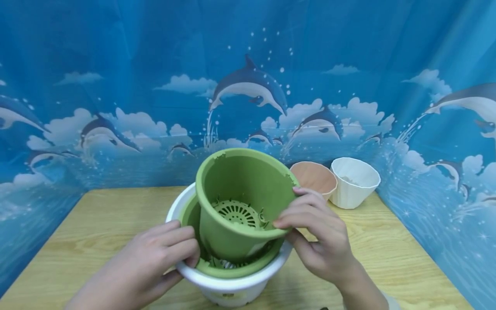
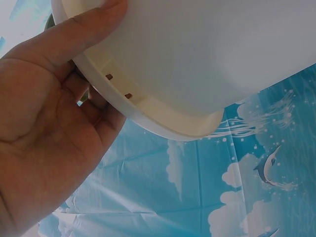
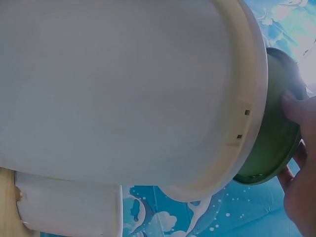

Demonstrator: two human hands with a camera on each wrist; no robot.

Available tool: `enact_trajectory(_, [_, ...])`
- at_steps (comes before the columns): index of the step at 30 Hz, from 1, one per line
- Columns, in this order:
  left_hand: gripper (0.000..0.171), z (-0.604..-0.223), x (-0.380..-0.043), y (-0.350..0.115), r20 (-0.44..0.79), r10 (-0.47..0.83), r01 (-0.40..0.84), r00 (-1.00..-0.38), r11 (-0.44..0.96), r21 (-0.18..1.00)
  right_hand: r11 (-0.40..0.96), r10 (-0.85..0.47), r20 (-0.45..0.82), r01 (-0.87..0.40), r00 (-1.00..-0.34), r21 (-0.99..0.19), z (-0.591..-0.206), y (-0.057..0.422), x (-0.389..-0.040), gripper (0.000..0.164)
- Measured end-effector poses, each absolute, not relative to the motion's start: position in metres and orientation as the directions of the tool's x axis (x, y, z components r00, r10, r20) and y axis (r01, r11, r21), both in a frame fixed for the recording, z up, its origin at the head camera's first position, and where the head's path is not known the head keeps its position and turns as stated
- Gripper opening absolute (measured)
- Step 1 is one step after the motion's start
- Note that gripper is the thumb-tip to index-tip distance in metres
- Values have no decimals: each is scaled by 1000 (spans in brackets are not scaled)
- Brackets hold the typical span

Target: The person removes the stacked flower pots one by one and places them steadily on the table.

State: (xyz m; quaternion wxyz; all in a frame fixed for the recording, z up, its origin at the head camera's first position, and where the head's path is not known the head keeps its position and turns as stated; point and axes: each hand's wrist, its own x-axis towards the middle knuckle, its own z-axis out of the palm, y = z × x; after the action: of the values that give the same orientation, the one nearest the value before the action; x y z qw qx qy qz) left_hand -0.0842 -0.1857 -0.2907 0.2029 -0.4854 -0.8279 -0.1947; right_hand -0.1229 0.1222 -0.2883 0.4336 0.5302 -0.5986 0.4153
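A green plastic flowerpot [image 1: 248,172] with a slotted base tilts inside a second green pot [image 1: 232,272], which sits in a larger white pot [image 1: 232,284]. My right hand [image 1: 321,237] pinches the upper green pot's rim at its right side, fingers inside and thumb below. On the left, my left hand [image 1: 155,258] grips the rims of the white pot and the second green pot, fingers curled over the edge. The left wrist view shows its thumb pressed on the outside of the white pot [image 2: 197,59]. In the right wrist view, the green pot [image 3: 276,123] sticks out past the white rim.
Behind my right hand stand a terracotta-coloured pot [image 1: 314,178] and a ribbed white pot [image 1: 354,183], side by side at the back of the wooden table [image 1: 128,211]. A blue dolphin-print curtain [image 1: 155,56] rises behind the table.
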Motion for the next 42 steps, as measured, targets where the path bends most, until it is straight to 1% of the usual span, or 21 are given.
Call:
enact_trajectory(3, [37, -291, -84, -185, 528, 723, 882, -446, 455, 122, 94, -246, 968, -995, -51, -28, -287, 122, -123, 14])
enact_trajectory(10, [37, -292, -84, -185, 537, 721, 884, -438, 453, 114, 60, -178, 984, -998, -18, -8, -284, 120, -122, 14])
enact_trajectory(16, [37, -291, -84, -186, 512, 725, 876, -461, 465, 130, 10, -98, 995, -1000, 7, 8, -282, 123, -123, 13])
enact_trajectory(20, [38, -290, -83, -186, 491, 730, 871, -476, 468, 148, -23, -52, 999, -1000, 3, 2, -281, 127, -125, 11])
enact_trajectory(26, [37, -290, -83, -187, 489, 730, 870, -477, 469, 150, -72, -4, 1000, -997, -11, -11, -281, 129, -126, 11])
enact_trajectory(35, [37, -290, -84, -185, 497, 730, 874, -469, 466, 140, -66, 101, 995, -998, -9, -2, -281, 134, -126, 13])
enact_trajectory(42, [37, -292, -85, -185, 520, 724, 878, -454, 464, 121, -47, 236, 972, -999, 4, 16, -275, 136, -127, 21])
